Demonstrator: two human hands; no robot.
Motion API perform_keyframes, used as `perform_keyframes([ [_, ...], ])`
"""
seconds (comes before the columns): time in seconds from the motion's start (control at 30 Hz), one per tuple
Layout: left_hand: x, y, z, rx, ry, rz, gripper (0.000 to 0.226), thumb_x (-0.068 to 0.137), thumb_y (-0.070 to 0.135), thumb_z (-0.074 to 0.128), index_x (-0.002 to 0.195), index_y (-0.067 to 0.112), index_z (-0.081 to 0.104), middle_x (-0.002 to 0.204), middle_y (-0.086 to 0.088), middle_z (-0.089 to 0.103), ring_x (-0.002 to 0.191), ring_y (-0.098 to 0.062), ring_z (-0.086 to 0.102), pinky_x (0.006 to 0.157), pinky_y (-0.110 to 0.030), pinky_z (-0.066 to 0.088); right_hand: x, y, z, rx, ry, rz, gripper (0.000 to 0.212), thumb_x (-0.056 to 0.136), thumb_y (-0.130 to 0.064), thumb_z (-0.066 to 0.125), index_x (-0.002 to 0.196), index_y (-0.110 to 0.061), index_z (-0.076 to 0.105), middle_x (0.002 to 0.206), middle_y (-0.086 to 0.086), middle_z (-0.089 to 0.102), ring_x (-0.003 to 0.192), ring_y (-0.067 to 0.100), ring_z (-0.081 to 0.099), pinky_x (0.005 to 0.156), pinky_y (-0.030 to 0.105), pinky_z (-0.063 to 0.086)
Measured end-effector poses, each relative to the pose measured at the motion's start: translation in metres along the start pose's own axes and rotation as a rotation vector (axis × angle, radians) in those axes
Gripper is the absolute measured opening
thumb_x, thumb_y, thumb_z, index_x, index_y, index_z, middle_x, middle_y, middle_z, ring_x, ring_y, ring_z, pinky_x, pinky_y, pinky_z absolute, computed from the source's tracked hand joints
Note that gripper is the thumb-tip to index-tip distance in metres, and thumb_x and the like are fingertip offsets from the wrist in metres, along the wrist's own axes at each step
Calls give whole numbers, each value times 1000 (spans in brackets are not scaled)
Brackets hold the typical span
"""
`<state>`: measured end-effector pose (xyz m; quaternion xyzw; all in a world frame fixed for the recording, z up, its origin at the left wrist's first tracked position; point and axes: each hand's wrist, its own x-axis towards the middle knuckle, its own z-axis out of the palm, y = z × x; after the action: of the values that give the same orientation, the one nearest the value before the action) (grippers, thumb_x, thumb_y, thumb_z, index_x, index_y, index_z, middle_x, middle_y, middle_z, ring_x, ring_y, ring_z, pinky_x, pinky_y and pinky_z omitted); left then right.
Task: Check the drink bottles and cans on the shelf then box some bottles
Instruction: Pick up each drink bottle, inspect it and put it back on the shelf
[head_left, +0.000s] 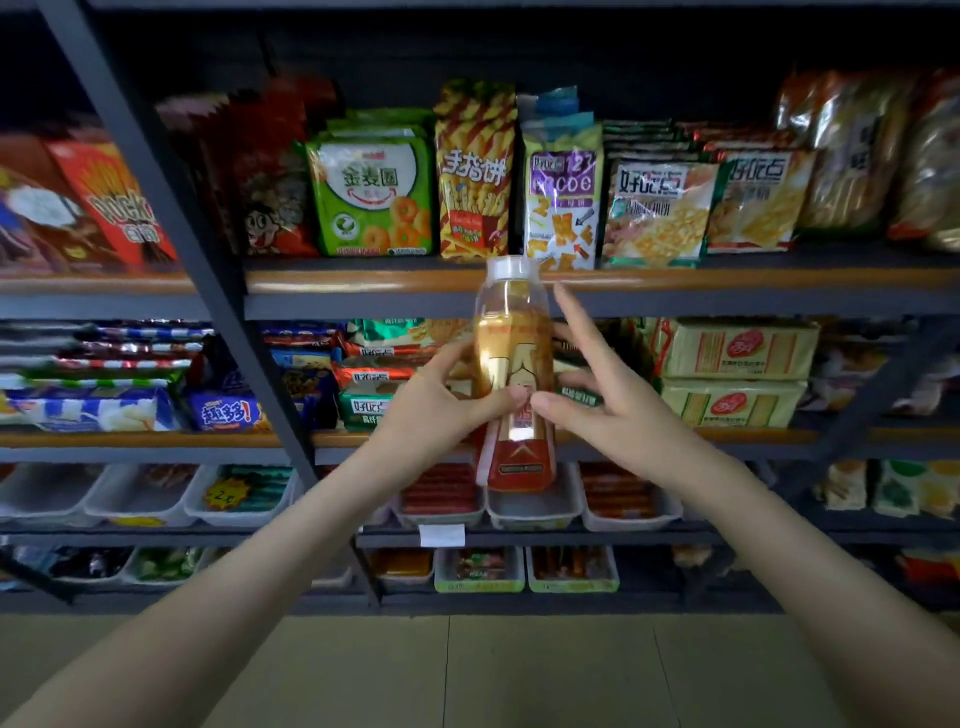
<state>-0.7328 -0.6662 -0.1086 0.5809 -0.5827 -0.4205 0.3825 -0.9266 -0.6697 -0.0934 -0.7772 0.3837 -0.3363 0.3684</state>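
Raised upright in the air, white cap on top: drink bottle (511, 332), amber liquid inside, red-and-gold label (519, 462) turned toward the camera, probably for reading and checking. Left of the drink bottle, left hand (441, 395) wrapped round its middle, thumb across the front, apparently carrying the weight. Right of it, right hand (597, 410) loose, fingers splayed straight, only the thumb tip touching the label. Behind the drink bottle, shelf (363, 280), with snack bags (374, 197) above cap level and clear trays (535, 506) behind its base.

clear glossy plastic bottle (511, 374), dark matt metal shelf (363, 306), wood-look edging.
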Motion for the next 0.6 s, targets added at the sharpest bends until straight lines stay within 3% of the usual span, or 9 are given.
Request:
perform_keyframes([
  [0.1, 4, 26, -20, 147, 90, 156, 89, 56, 71, 71, 136, 46, 43, 108, 7, 72, 96, -12, 68, 85, -38, 56, 23, -26, -1, -57, 60, -112, 86, 85, -50, 56, 139, -65, -9, 150, -39, 1, 142, -9, 10, 114, 28, 27],
  [0.2, 0, 56, -36, 405, 218, 312, 83, 72, 62, 69, 145, 43, 34, 75, 2, 72, 68, -9, 65, 67, -26, 53, 39, -49, 1, -65, 158, -214, 91, 83, -52, 56, 135, -66, -17, 146, -42, -11, 143, -8, 5, 114, 28, 23],
  [0.27, -2, 74, -45, 546, 319, 477, 87, 70, 71, 57, 147, 41, 31, 72, 5, 71, 63, -8, 64, 65, -27, 53, 51, -67, 1, -13, 274, -308, 92, 84, -46, 59, 133, -70, -15, 146, -43, 0, 143, -5, 17, 116, 33, 28],
  [0.33, 4, 94, -58, 606, 369, 599, 93, 64, 79, 42, 148, 43, 26, 71, 6, 70, 61, -8, 65, 64, -27, 55, 63, -85, -6, 10, 396, -410, 91, 86, -33, 62, 133, -70, -7, 148, -35, 15, 135, -2, 36, 110, 33, 40],
  [0.4, 16, 118, -75, 610, 346, 712, 91, 67, 80, 42, 149, 48, 19, 80, 7, 72, 69, -8, 67, 68, -25, 55, 79, -105, -24, -47, 499, -530, 88, 87, -29, 63, 135, -63, -2, 156, -10, 19, 133, 5, 43, 103, 28, 47],
  [0.47, 29, 148, -92, 480, 275, 794, 83, 73, 77, 55, 145, 54, 21, 105, 12, 70, 96, -4, 66, 86, -23, 54, 97, -124, -50, -102, 576, -644, 87, 91, -29, 63, 138, -56, -5, 159, 4, 16, 134, 13, 43, 102, 33, 48],
  [0.53, 47, 176, -109, 437, 303, 877, 71, 80, 64, 56, 143, 51, 27, 126, 18, 58, 117, 1, 54, 98, -20, 47, 120, -143, -81, -159, 654, -748, 87, 91, -33, 60, 140, -51, -10, 160, 5, 8, 142, 17, 32, 108, 38, 42],
  [0.6, 73, 201, -126, 551, 473, 923, 61, 91, 46, 57, 146, 42, 31, 135, 11, 52, 122, -6, 50, 93, -19, 43, 145, -159, -111, -244, 695, -823, 86, 92, -31, 59, 138, -50, -11, 160, -1, 1, 147, 15, 20, 114, 29, 33],
])
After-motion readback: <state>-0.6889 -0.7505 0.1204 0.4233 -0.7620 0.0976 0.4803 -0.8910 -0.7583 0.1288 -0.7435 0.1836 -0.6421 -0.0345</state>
